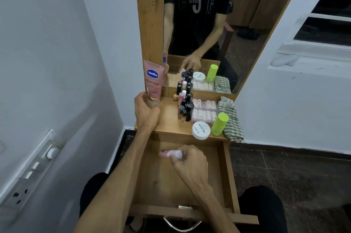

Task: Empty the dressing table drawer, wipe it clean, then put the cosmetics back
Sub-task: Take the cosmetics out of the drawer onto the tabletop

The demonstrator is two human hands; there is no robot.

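The wooden drawer [227, 172] stands pulled open below the dressing table top [169, 118]. My right hand [188, 158] is inside it near the back, closed on a small pink and white bottle [171, 154], blurred. My left hand [146, 109] grips the lower end of a pink Vaseline tube [153, 80] standing upright at the table's left edge. On the top stand several dark small bottles [185, 107], a clear box of pale tubes [204, 110], a white nail polish jar [201, 130], a lime green bottle [219, 124] and a striped green cloth [230, 118].
A mirror [199, 23] rises behind the table and reflects the person and the items. A white wall with a switch panel [28, 172] is close on the left. Dark floor tiles [294, 172] lie to the right. My knees flank the drawer front and its metal handle [182, 226].
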